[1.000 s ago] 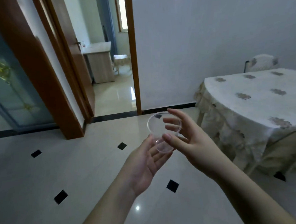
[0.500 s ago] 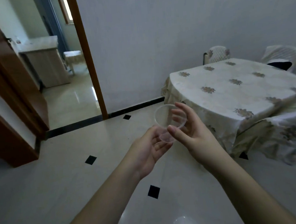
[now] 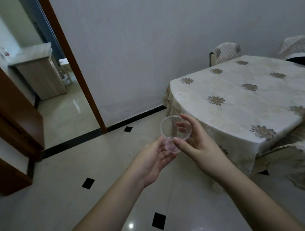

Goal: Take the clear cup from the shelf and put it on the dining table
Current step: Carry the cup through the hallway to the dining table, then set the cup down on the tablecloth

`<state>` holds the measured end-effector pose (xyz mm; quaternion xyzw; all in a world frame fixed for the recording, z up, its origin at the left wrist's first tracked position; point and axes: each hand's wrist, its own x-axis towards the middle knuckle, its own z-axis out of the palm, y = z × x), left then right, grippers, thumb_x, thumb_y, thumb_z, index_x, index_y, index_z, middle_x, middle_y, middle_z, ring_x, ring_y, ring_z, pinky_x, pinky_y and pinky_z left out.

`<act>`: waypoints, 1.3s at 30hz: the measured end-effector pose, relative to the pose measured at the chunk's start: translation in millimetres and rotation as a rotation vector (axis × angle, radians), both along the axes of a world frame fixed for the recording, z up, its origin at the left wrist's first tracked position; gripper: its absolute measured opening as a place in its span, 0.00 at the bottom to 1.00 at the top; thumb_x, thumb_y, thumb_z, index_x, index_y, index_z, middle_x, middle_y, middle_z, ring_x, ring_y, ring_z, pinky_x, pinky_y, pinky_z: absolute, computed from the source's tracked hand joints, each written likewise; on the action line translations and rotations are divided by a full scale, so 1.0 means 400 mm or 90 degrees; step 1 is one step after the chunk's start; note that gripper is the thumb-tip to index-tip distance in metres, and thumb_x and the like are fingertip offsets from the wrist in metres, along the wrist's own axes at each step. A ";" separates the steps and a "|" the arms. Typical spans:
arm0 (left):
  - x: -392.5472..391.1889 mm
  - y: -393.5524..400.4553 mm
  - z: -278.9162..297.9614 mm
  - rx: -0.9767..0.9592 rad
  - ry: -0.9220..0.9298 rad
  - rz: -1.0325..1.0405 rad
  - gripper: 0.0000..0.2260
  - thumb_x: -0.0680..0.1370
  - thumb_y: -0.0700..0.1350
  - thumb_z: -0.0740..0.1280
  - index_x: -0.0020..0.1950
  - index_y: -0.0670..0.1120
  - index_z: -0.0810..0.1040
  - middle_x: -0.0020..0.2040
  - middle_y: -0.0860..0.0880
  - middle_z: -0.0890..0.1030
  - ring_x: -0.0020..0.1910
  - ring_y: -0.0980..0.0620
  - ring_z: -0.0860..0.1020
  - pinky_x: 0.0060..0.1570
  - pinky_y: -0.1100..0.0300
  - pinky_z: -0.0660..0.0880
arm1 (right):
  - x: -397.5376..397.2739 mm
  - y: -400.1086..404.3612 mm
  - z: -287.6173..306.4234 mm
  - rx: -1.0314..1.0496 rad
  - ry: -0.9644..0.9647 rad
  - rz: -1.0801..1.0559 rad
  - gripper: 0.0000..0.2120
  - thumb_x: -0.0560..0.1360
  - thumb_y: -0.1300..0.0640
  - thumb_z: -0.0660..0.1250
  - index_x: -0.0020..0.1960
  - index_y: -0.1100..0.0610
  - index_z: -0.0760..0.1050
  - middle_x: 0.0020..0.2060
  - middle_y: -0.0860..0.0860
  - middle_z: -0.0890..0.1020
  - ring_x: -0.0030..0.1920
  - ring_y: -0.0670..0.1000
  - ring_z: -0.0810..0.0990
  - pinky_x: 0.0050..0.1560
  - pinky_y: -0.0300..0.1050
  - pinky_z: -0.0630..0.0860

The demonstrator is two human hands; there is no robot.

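Cup (image 3: pixel 174 131): clear thin plastic, round, wide at the rim and small at the bottom. It is tipped so the open mouth faces up and toward the camera. It is up in the air between both hands, not on the table.
Right hand (image 3: pixel 195 143): curled around the cup's far side. The thumb presses the near side, and the fingers (image 3: pixel 183 127) show through the clear wall.
Left hand (image 3: pixel 151 160): palm up, fingers loosely open. The fingertips sit under the cup's small bottom. I cannot tell if they touch it.
Table (image 3: pixel 237 98): just past the right fingers. It has a rounded edge and a cream cloth with brown flower patches. The cloth hangs in folds.
Chairs (image 3: pixel 225 53): behind the table, covered in patterned cloth. One is cut off at the right edge.
Floor (image 3: pixel 63 193): shiny pale tiles with small black diamonds.
Doorway (image 3: pixel 68 58): brown wood frame, far left of the fingers.
Hard to see: the cup's sides almost vanish against the floor.
Writing: none that can be read.
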<state>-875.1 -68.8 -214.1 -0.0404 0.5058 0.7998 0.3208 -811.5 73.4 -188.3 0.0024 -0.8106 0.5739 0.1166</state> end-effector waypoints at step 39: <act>-1.229 0.307 -0.185 -0.031 -0.042 -0.106 0.15 0.79 0.42 0.64 0.36 0.44 0.86 0.36 0.46 0.86 0.33 0.53 0.84 0.42 0.59 0.81 | -1.173 0.263 -0.153 -0.003 -0.028 -0.132 0.32 0.69 0.47 0.72 0.69 0.45 0.64 0.62 0.39 0.74 0.62 0.37 0.73 0.57 0.30 0.71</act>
